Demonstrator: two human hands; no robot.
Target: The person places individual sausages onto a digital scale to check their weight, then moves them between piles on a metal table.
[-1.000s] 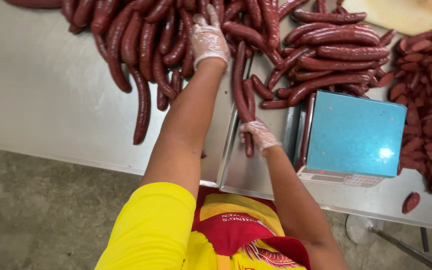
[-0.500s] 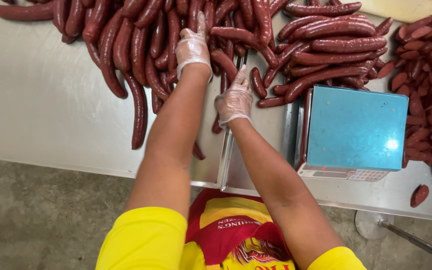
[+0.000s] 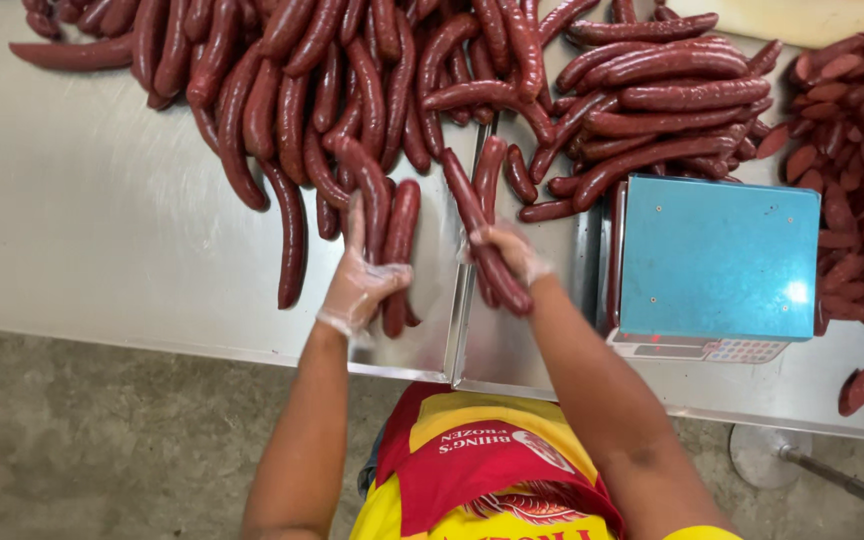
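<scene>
Both my hands wear thin clear gloves over a steel table (image 3: 102, 240). My left hand (image 3: 360, 275) grips two long dark red sausages (image 3: 392, 225) that lie side by side near the table's front edge. My right hand (image 3: 507, 250) is closed around another long red sausage (image 3: 480, 225), which runs diagonally under my fingers. A big heap of the same sausages (image 3: 352, 70) lies just beyond both hands across the far part of the table.
A blue-topped digital scale (image 3: 717, 262) sits right of my right hand. Further right lies a pile of short cut sausage pieces (image 3: 852, 150), with one loose piece (image 3: 857, 392) near the front edge. A concrete floor (image 3: 82, 450) lies below the table.
Both hands have drawn back from the heap toward the table's front edge, each bringing sausages along. The left hand now grips two; the right holds one.
</scene>
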